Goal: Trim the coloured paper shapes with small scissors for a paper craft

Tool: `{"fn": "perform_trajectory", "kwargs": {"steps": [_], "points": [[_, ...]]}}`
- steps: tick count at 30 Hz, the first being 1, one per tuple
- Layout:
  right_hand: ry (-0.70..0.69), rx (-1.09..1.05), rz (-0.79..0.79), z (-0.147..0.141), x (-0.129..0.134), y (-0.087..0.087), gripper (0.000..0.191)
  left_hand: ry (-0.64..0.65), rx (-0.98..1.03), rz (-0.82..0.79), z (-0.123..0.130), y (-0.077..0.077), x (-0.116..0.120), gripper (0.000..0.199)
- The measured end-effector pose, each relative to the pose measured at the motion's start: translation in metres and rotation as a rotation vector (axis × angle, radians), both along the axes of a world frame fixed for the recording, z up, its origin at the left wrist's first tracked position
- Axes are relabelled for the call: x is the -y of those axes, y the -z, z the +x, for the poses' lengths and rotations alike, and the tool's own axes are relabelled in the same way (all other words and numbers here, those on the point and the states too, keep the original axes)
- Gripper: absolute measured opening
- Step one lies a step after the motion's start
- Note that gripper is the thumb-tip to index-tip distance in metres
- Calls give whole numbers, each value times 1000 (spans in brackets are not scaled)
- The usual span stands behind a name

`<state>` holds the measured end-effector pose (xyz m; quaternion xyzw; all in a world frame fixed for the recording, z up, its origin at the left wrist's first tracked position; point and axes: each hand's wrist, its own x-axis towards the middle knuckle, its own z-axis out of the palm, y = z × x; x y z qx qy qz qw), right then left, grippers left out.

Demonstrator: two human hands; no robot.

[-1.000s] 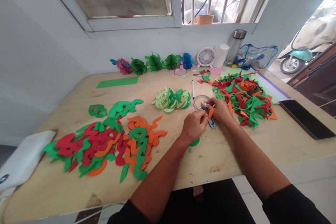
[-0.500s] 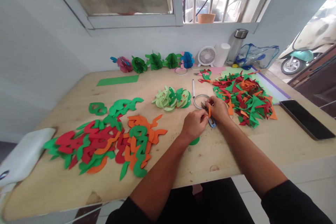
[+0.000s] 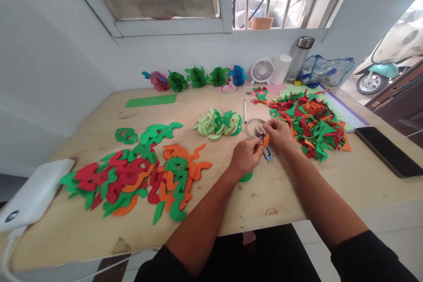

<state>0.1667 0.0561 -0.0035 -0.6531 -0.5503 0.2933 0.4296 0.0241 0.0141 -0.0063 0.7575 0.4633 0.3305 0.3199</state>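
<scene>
Pinched between the fingers of my left hand (image 3: 245,156) is a small orange paper piece (image 3: 266,141). My right hand (image 3: 279,134) is just to its right, fingers closed near a thin wire that I can barely make out. Blue-handled snips (image 3: 268,153) lie on the table under and between my hands, blades pointing away. Behind them is a coil of wire (image 3: 254,127). A green round paper piece (image 3: 246,176) shows partly beneath my left wrist. Pale and dark green cut paper (image 3: 216,124) sits behind my left hand.
Red, green and orange cutouts (image 3: 132,176) cover the left of the wooden table (image 3: 211,224). Paper scraps (image 3: 313,125) pile at the right beside a phone (image 3: 390,151). Folded paper figures (image 3: 197,76), a fan (image 3: 262,71) and a bottle (image 3: 298,59) line the wall.
My right hand has moved slightly away from the snips' blades, and more of the blades shows. The orange piece has turned a little. The whole view has shifted slightly.
</scene>
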Motion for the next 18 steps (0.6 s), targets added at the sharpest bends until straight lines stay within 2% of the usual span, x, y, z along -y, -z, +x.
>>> {"fn": "perform_trajectory", "kwargs": {"steps": [4,8,11,14,18], "points": [[-42,-255,6,-1,2,-5,20,-16,90,-48,0,2,-1,12],[-83,-429,20,-3,5,-9,23,-134,308,-113,-2,6,-7,14],[-125,-533,3,-4,8,-12,26,-150,487,-173,-2,9,-13,13],[-194,-647,-31,-4,11,-16,28,-146,650,-298,-1,8,-14,13],[-337,-800,-80,-5,16,-21,27,-207,814,-389,0,2,-12,13]]}}
